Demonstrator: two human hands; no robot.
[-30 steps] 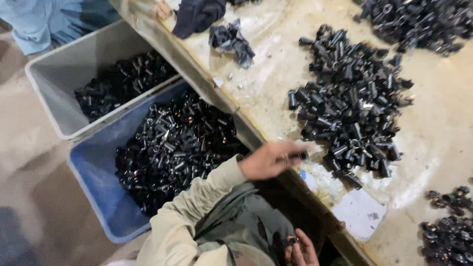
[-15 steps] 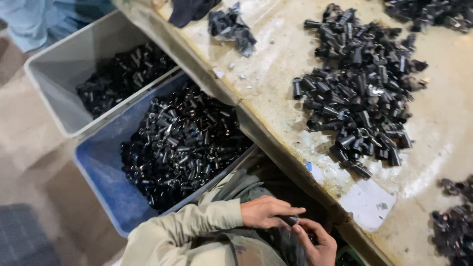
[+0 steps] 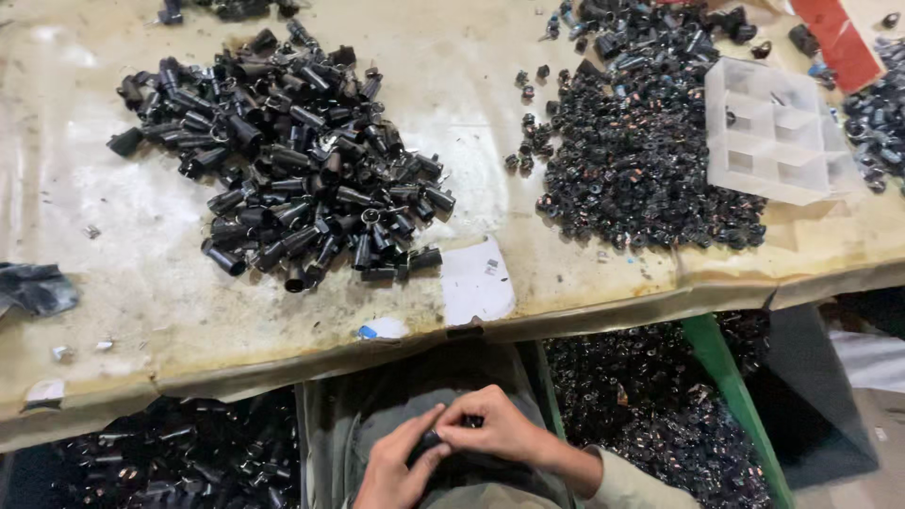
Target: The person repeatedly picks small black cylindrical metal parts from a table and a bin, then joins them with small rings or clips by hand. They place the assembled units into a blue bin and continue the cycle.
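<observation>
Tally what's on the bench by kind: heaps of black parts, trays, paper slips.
Large heaps of black parts: 2, tubes and small caps
Clear divided tray: 1
White paper slip: 1
Total: 4
Both hands hold one small black part.

Below the table edge [image 3: 283, 363], left hand [image 3: 394, 468] and right hand [image 3: 501, 429] pinch one small black part [image 3: 432, 439] together; black tube pile [image 3: 292, 160] and clear compartment tray [image 3: 775, 132] lie on the tabletop.
</observation>
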